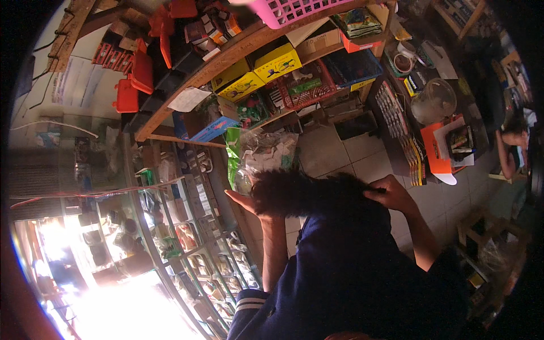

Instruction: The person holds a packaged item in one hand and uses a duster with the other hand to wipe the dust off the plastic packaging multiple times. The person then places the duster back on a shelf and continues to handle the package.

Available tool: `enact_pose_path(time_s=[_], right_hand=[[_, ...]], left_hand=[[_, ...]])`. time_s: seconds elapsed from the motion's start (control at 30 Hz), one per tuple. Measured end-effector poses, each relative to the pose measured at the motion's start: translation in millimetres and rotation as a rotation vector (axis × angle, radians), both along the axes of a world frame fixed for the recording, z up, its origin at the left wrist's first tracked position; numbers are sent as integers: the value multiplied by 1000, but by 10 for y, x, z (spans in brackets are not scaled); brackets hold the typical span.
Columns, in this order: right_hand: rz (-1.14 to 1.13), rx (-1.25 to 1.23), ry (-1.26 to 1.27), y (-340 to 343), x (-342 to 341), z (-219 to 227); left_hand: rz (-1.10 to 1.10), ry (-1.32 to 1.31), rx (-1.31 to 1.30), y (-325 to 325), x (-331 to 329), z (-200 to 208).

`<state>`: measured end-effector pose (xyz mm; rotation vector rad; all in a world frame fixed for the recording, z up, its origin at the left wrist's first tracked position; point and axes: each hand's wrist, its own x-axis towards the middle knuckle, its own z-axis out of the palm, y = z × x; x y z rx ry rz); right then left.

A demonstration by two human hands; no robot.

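Observation:
A black, fluffy thing (pixel 314 194), perhaps a feather duster, lies crosswise in front of my dark blue clothing. Its right end is pinched in the closed fingers of my right hand (pixel 395 194); any handle is hidden. At its left end, my left hand (pixel 246 203) is spread with fingers stretched out to the left, and the dark tufts touch or overlap the palm. Just beyond the left hand stands a clear plastic bag (pixel 269 152) with crumpled pale scraps inside, next to a green packet (pixel 233 156).
Wooden shelves (pixel 226 54) with yellow boxes (pixel 277 62) and a red basket (pixel 306 88) stand ahead. Glass cases (pixel 198 238) line the left side. To the right, a dark table (pixel 473 107) holds a clear tub (pixel 435 101); another person's arm (pixel 507 153) shows beyond it.

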<state>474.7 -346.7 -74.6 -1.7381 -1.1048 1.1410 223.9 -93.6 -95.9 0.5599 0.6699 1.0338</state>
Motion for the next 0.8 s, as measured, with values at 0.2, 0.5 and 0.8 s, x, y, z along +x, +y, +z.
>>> enact_pose_path(time_s=[0.2,0.5,0.8], right_hand=[[-172,-26,43,-31,28,100],[-159,-44,38,-84,165,131],[-290,-32,-34,-66,172,118]], left_hand=[[-205,-265,-123,-63,148,291],[-309,-739,-412,-169,232,426],[-289,-212,-173,-287,259,439]])
